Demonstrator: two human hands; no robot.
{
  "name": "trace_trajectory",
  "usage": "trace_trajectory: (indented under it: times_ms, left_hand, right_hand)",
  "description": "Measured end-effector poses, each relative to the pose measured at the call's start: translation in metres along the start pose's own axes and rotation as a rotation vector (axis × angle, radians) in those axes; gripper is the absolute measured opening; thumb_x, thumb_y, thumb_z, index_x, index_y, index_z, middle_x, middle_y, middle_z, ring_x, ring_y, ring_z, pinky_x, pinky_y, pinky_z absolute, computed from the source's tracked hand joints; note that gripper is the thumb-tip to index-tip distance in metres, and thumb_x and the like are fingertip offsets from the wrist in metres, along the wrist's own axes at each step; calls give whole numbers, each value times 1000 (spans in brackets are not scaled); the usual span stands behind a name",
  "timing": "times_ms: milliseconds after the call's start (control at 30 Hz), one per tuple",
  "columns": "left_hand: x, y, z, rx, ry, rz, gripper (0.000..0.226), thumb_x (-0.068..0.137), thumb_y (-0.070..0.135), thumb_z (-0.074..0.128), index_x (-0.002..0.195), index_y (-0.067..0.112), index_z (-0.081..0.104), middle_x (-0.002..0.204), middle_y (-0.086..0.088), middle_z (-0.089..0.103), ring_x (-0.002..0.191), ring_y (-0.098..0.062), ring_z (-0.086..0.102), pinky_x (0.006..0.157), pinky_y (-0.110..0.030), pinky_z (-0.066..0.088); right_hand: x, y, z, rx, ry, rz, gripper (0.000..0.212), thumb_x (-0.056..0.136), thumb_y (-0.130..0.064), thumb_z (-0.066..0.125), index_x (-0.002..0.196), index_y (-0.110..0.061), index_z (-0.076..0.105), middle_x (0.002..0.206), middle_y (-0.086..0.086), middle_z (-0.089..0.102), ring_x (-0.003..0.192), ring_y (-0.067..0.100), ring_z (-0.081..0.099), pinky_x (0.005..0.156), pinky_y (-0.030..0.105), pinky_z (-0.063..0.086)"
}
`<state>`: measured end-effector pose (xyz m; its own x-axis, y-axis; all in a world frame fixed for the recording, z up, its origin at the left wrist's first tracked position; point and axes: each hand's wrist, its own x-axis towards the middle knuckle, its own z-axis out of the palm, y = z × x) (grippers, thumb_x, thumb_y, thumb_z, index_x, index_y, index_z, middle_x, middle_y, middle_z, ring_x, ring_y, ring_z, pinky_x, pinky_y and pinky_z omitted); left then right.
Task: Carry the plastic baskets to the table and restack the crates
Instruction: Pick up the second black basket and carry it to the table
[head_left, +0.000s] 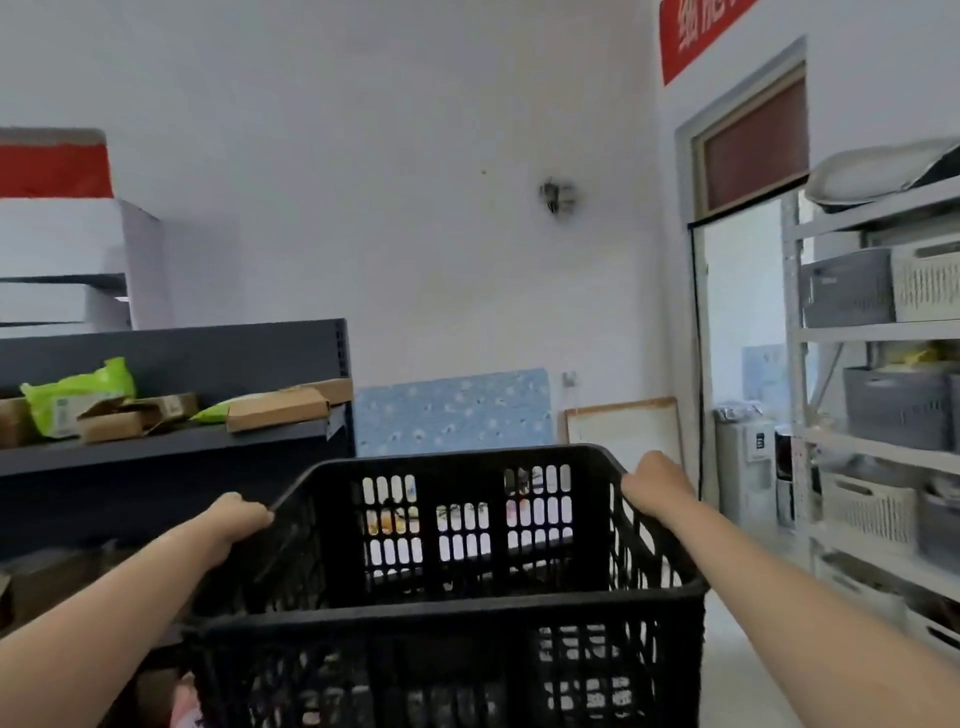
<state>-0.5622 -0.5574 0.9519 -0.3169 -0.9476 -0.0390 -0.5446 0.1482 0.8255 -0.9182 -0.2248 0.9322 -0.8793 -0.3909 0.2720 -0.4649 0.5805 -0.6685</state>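
The black crate (447, 571) is held up in front of the chest, its long axis running away from the person. The left hand (236, 514) and right hand (657, 480) each grip a side rim, equally near; no bench shows.

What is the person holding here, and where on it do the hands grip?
A black plastic crate, held with both hands: the left hand on its left top rim, the right hand on its right top rim.
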Motion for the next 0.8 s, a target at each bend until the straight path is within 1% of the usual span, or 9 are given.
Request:
trace_trajectory:
  times_ms: [67,133,233,300,400,500,600,733,800]
  left_hand:
    - [33,10,28,-42,-70,7,54,88,7,65,134,-9,42,126,-26,53,106,-40,56,81,-38,45]
    - [67,20,58,-82,-158,6,39,86,2,65,118,-15,52,101,-25,59,87,-35,57,70,-37,45]
    - [117,43,104,-199,-270,-18,4,90,-9,53,88,-10,56,65,-14,46,57,-26,47,50,-31,39]
    - [150,61,142,-222,-325,-33,15,92,-9,50,80,0,50,54,-7,37,42,-17,38,43,-25,32]
    - [196,83,198,-216,-421,-58,37,96,-2,43,61,12,41,36,0,30,26,-10,30,37,-18,29]
    - [234,102,252,-175,-447,-67,38,95,2,42,60,16,34,33,3,27,23,-11,29,42,-20,34]
    - [271,120,302,-204,-479,-68,41,97,0,38,59,14,32,32,3,25,20,-9,23,29,-12,26]
    - [326,135,370,-196,-443,-84,38,96,3,45,60,13,40,34,4,28,22,-7,24,28,-12,23]
    - [350,140,399,-185,-389,-107,33,97,7,48,64,13,45,35,3,34,21,-6,29,29,-11,27]
  right_hand:
    - [34,17,6,2,21,32,10,82,-12,53,75,-7,48,76,10,56,67,24,55,56,28,41]
    - [67,31,9,-1,37,72,9,81,-12,54,85,-3,52,81,10,58,77,29,59,67,32,48]
    - [112,49,15,-35,66,194,28,85,-13,56,107,4,57,95,15,62,97,36,62,70,29,44]
    - [143,65,23,-41,76,247,32,86,-14,56,114,2,56,103,18,60,96,33,59,72,28,40]
    - [196,88,33,-64,118,269,26,82,-17,57,103,-2,58,96,15,58,86,31,56,69,30,44]
    - [244,112,48,-91,127,294,19,81,-18,57,88,-1,59,93,19,62,89,35,62,63,29,41]
    - [305,132,66,-92,133,290,20,82,-19,60,86,0,59,86,16,61,86,35,62,62,30,42]
    - [409,168,108,-108,69,270,23,84,-22,62,74,-3,52,68,9,51,75,31,57,65,30,43]
    - [458,180,130,-118,24,268,21,85,-20,60,80,1,58,69,9,51,72,29,54,61,29,40]
